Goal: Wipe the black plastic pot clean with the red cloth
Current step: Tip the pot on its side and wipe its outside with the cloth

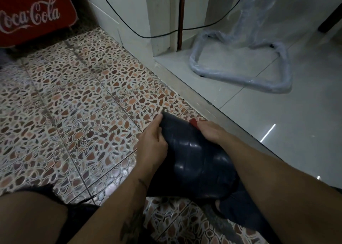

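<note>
The black plastic pot (192, 158) lies on its side between my forearms, low in the middle of the view, its glossy wall facing up. My left hand (153, 142) grips its left side, index finger stretched along the far edge. My right hand (211, 131) presses on the pot's upper right part, closed over the red cloth (193, 122), of which only a small corner shows past my fingers. The pot's inside is hidden.
I am low over a pebble-patterned tile floor (77, 104). A grey threshold strip (212, 104) runs diagonally to glossy white tiles at right. A plastic-wrapped metal frame (240, 75) stands there. A red Coca-Cola crate (31, 14) sits far left; a black cable (166, 33) hangs along the wall.
</note>
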The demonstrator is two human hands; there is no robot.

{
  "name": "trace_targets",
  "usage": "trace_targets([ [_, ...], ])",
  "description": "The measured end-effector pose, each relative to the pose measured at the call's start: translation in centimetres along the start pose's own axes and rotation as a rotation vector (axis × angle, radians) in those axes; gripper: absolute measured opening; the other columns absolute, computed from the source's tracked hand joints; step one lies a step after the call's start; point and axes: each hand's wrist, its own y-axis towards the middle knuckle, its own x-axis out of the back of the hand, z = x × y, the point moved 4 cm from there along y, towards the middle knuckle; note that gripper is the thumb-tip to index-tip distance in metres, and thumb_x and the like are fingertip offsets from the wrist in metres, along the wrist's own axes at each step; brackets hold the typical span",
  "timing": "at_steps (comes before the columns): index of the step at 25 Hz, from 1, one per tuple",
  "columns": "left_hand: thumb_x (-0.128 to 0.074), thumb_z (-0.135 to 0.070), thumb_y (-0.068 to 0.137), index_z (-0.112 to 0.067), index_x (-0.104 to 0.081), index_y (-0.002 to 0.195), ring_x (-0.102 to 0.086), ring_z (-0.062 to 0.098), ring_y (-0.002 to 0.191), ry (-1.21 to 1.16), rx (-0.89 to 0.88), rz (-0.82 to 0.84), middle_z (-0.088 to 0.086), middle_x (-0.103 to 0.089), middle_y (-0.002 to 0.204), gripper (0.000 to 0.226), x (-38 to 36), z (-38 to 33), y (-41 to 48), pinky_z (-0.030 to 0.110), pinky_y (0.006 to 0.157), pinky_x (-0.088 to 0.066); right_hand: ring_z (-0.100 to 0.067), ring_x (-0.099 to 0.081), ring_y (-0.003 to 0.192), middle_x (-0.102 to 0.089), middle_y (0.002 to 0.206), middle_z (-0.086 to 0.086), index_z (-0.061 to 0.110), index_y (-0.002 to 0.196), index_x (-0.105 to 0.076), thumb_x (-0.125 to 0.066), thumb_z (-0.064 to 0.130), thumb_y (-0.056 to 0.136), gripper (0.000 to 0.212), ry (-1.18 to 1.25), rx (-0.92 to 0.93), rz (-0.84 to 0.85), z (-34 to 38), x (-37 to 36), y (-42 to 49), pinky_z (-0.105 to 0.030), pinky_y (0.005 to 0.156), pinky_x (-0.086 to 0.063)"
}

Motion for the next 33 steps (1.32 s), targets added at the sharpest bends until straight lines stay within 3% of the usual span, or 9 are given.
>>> trace_targets([
  [2, -0.045, -0.017, 0.099, -0.028, -0.054, 0.140, -0.054, 0.016, 0.124, -0.057, 0.020, 0.022, 0.000, -0.057, 0.140, 0.043, -0.2, -0.1, 1.0, 0.034, 0.110, -0.040, -0.030, -0.041, 0.140, -0.036, 0.161, -0.009, 0.040, 0.147, -0.041, -0.022, 0.047, 0.096, 0.056, -0.027, 0.156, -0.077, 3.8, -0.8, -2.3, -0.047, 0.116, -0.031],
  [5, -0.049, -0.017, 0.094, -0.029, -0.061, 0.132, -0.058, 0.011, 0.116, -0.208, 0.128, 0.092, -0.003, -0.062, 0.134, 0.041, -0.2, 0.1, 2.5, 0.031, 0.109, -0.040, -0.024, -0.009, 0.154, -0.008, 0.170, -0.003, 0.038, 0.159, -0.010, -0.028, 0.039, 0.100, 0.061, -0.116, 0.452, -0.224, 7.5, -4.2, -9.6, -0.050, 0.124, -0.004],
  [9, -0.053, -0.018, 0.086, -0.031, -0.067, 0.120, -0.058, 0.015, 0.120, -0.428, 0.231, 0.149, -0.003, -0.064, 0.131, 0.039, 0.0, 0.0, 2.5, 0.039, 0.110, -0.040, -0.020, 0.014, 0.154, 0.011, 0.169, 0.001, 0.035, 0.159, 0.003, -0.032, 0.040, 0.100, 0.069, -0.370, 0.636, -0.332, 2.9, -6.9, -15.1, -0.048, 0.124, 0.007],
  [13, -0.051, -0.015, 0.093, -0.026, -0.063, 0.128, -0.048, 0.015, 0.129, -0.392, 0.215, 0.155, -0.005, -0.057, 0.140, 0.039, 0.2, -0.6, 2.2, 0.039, 0.116, -0.032, -0.019, 0.013, 0.154, 0.013, 0.168, 0.004, 0.040, 0.158, 0.006, -0.035, 0.044, 0.099, 0.072, -0.348, 0.512, -0.376, -2.4, -6.6, -15.6, -0.046, 0.125, 0.003],
  [17, -0.047, -0.014, 0.098, -0.022, -0.058, 0.135, -0.044, 0.012, 0.129, -0.447, 0.209, 0.146, -0.006, -0.052, 0.143, 0.039, 0.0, -0.6, 1.5, 0.036, 0.115, -0.029, -0.024, 0.008, 0.155, 0.006, 0.169, -0.002, 0.040, 0.159, 0.000, -0.029, 0.046, 0.103, 0.063, -0.060, 0.091, -0.375, -3.7, -4.3, -13.5, -0.046, 0.124, 0.005],
  [19, -0.045, -0.015, 0.099, -0.023, -0.059, 0.134, -0.045, 0.012, 0.131, -0.491, 0.200, 0.119, -0.008, -0.053, 0.142, 0.038, -0.1, -0.3, 0.9, 0.037, 0.115, -0.030, -0.026, 0.004, 0.155, 0.002, 0.170, -0.005, 0.038, 0.159, -0.006, -0.032, 0.036, 0.103, 0.062, 0.014, -0.008, -0.303, -1.1, -3.1, -12.3, -0.047, 0.124, 0.007],
  [24, -0.038, -0.004, 0.096, -0.010, -0.063, 0.129, -0.056, 0.012, 0.122, -0.646, 0.189, 0.026, 0.002, -0.062, 0.133, 0.042, 0.0, 0.4, 0.5, 0.032, 0.109, -0.041, -0.018, -0.007, 0.154, -0.014, 0.168, 0.007, 0.039, 0.155, -0.029, -0.045, 0.010, 0.088, 0.075, 0.095, 0.274, -0.224, 8.7, -3.3, -11.9, -0.044, 0.124, 0.004],
  [28, -0.038, -0.002, 0.093, -0.010, -0.066, 0.125, -0.061, 0.005, 0.113, -0.678, 0.215, -0.004, 0.002, -0.066, 0.127, 0.043, 0.1, 0.8, 0.5, 0.028, 0.102, -0.047, -0.014, -0.009, 0.154, -0.019, 0.166, 0.014, 0.043, 0.152, -0.035, -0.041, 0.009, 0.080, 0.080, 0.033, 0.490, -0.227, 6.8, -4.5, -14.0, -0.042, 0.125, 0.003],
  [33, -0.037, -0.002, 0.093, -0.011, -0.067, 0.125, -0.062, 0.000, 0.107, -0.658, 0.224, -0.003, -0.001, -0.066, 0.126, 0.045, -0.2, 0.3, 0.3, 0.022, 0.094, -0.051, -0.021, -0.016, 0.152, -0.022, 0.166, 0.011, 0.046, 0.151, -0.035, -0.044, 0.017, 0.082, 0.076, -0.077, 0.336, -0.227, 5.2, -2.5, -11.1, -0.053, 0.122, -0.008],
])
